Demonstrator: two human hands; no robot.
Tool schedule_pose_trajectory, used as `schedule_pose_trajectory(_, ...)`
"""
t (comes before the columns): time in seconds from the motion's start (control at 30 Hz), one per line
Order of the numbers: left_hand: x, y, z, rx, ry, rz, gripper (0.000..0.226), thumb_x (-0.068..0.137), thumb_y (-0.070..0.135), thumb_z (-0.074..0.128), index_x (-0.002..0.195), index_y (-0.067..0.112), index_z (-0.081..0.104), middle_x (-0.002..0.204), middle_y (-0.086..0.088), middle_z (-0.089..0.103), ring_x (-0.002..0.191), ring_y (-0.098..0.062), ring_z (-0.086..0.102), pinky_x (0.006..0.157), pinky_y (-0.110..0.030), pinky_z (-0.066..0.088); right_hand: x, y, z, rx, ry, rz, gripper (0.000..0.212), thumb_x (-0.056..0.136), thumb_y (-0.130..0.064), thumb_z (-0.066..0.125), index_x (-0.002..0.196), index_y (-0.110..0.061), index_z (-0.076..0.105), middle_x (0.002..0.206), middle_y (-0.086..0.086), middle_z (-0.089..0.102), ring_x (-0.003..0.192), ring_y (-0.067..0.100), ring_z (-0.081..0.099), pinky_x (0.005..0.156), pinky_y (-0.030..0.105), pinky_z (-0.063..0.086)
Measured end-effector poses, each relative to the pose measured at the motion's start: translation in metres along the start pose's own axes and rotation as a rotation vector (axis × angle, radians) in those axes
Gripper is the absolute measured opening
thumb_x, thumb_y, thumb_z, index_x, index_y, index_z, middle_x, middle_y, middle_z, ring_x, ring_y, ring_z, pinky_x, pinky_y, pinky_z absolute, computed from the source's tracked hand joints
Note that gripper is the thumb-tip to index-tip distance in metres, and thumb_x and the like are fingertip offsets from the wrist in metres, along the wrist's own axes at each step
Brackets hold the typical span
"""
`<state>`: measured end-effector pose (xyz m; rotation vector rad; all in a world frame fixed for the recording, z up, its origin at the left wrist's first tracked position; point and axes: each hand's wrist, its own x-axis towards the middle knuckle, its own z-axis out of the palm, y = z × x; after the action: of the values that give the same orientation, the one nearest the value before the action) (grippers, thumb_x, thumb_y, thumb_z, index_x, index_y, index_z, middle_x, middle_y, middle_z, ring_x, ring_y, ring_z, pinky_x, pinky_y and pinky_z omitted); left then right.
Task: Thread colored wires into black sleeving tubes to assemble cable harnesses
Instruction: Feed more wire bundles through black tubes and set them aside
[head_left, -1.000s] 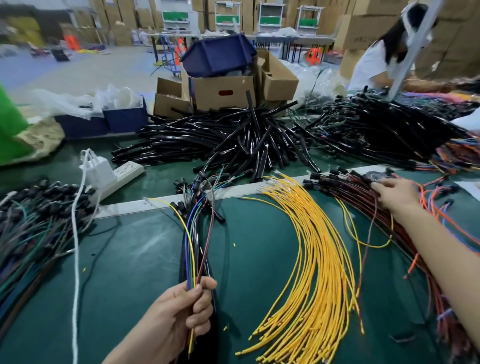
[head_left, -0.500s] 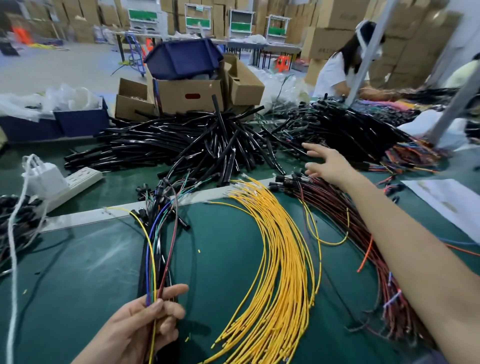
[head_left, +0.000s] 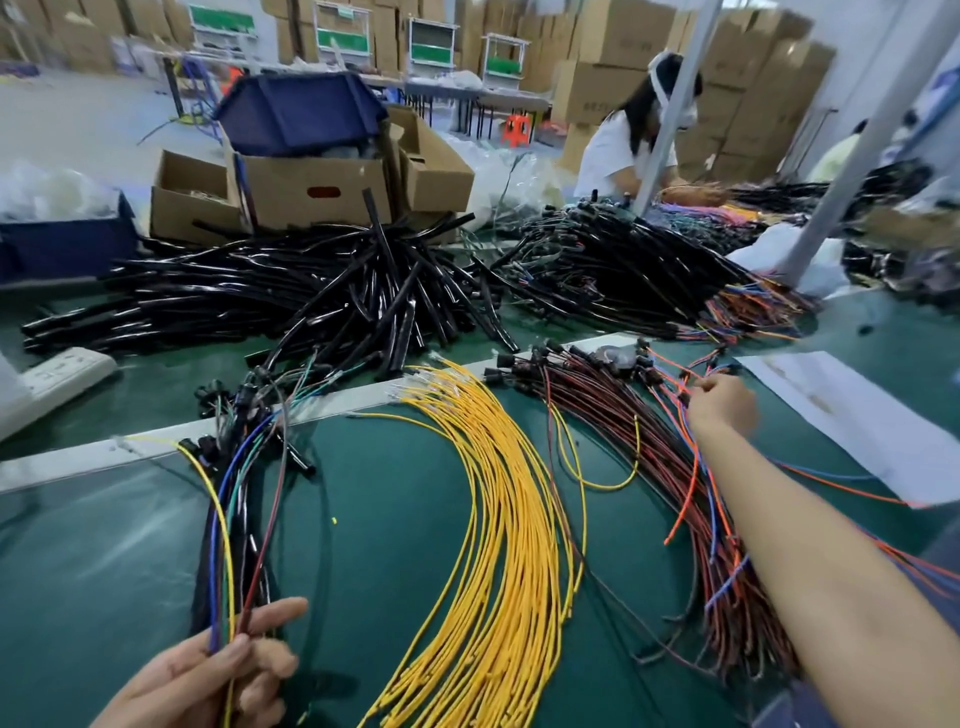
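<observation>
Bare green mat (head_left: 405, 519) between held wires (head_left: 234, 519), yellow wires (head_left: 498, 519).

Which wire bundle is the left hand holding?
The mixed bundle at far left: blue, yellow, green and dark red wires pinched in the left hand. The all-yellow bundle and the red-black bundle lie on the mat.

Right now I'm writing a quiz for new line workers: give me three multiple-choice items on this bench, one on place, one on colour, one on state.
1. The yellow wires lie: A on the green mat; B in a drawer; C on the floor.
2. The bin on the box is: A red; B blue; C white.
3. The left hand: A lies flat; B holds scissors; C pinches wires.
A, they fan across the mat; B, its walls are dark blue; C, fingers close on the wire ends.
</observation>
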<state>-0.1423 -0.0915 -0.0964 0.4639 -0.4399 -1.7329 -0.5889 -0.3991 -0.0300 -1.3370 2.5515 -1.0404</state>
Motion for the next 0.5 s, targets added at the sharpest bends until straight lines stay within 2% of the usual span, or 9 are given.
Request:
schedule_pose_trajectory(0.07, -0.001, -0.008, 0.001, -0.068, -0.190, 0.047, 0.043, 0.089, 0.000, -0.027, 0.129, -0.013, -0.022, 0.128, -0.037, 0.037, 0.114, -0.044, 0.042, 0.095, -0.053, 0.029, 0.001, 0.000, 0.000, 0.024, 0.045, -0.004, 0.027, 0.093, -0.014, 0.050, 0.114, -0.018, 0.067, 0.109, 0.022, 0.065, 0.105, 0.039, 0.058, 0.084, 0.040, 0.047)
schedule_pose_trajectory(0.13, 0.001, -0.008, 0.007, -0.171, -0.303, -0.053, 0.041, 0.096, -0.006, -0.010, 0.135, -0.017, -0.014, 0.129, -0.037, 0.036, 0.113, -0.042, 0.041, 0.097, -0.051, 0.028, -0.003, -0.007, -0.005, 0.104, 0.135, -0.032, 0.029, 0.097, -0.019, 0.044, 0.121, -0.022, 0.060, 0.109, 0.023, 0.065, 0.102, 0.039, 0.058, 0.080, 0.041, 0.045)
schedule_pose_trajectory(0.17, 0.000, -0.008, 0.010, -0.195, -0.322, -0.076, 0.041, 0.096, -0.007, -0.009, 0.135, -0.018, -0.013, 0.129, -0.037, 0.035, 0.113, -0.041, 0.041, 0.098, -0.051, 0.028, -0.006, -0.013, -0.010, 0.151, 0.194, -0.079, 0.029, 0.099, -0.021, 0.041, 0.122, -0.023, 0.059, 0.108, 0.023, 0.066, 0.100, 0.040, 0.059, 0.077, 0.041, 0.045)
schedule_pose_trajectory(0.27, -0.005, -0.008, 0.012, -0.186, -0.224, -0.070, 0.047, 0.088, -0.002, -0.024, 0.132, -0.018, -0.018, 0.129, -0.039, 0.034, 0.114, -0.043, 0.040, 0.099, -0.052, 0.025, -0.017, -0.043, -0.031, 0.325, 0.320, -0.415, 0.031, 0.101, -0.024, 0.039, 0.122, -0.017, 0.061, 0.105, 0.017, 0.070, 0.092, 0.038, 0.063, 0.076, 0.041, 0.044)
schedule_pose_trajectory(0.37, -0.006, -0.003, 0.014, -0.138, -0.173, -0.058, 0.051, 0.081, 0.007, -0.034, 0.126, -0.015, -0.024, 0.129, -0.039, 0.034, 0.115, -0.043, 0.040, 0.103, -0.052, 0.022, -0.030, -0.085, -0.065, 0.498, 0.401, -0.747, 0.033, 0.102, -0.029, 0.040, 0.115, -0.012, 0.064, 0.096, 0.010, 0.073, 0.070, 0.032, 0.068, 0.069, 0.040, 0.048)
schedule_pose_trajectory(0.43, -0.009, -0.001, 0.016, -0.101, -0.111, -0.016, 0.041, 0.089, 0.003, -0.027, 0.123, -0.019, -0.022, 0.129, -0.039, 0.034, 0.116, -0.043, 0.041, 0.103, -0.053, 0.021, -0.045, -0.112, -0.087, 0.602, 0.454, -0.898, 0.029, 0.102, -0.033, 0.042, 0.113, -0.017, 0.064, 0.093, 0.006, 0.072, 0.060, 0.031, 0.065, 0.059, 0.044, 0.050)
schedule_pose_trajectory(0.5, -0.015, 0.003, 0.024, 0.021, 0.045, 0.044, 0.038, 0.097, 0.000, -0.014, 0.125, -0.025, -0.012, 0.125, -0.039, 0.038, 0.113, -0.041, 0.044, 0.102, -0.054, 0.025, -0.062, -0.131, -0.101, 0.664, 0.474, -1.012, 0.023, 0.101, -0.036, 0.045, 0.112, -0.024, 0.061, 0.093, -0.004, 0.070, 0.057, 0.029, 0.062, 0.054, 0.042, 0.047)
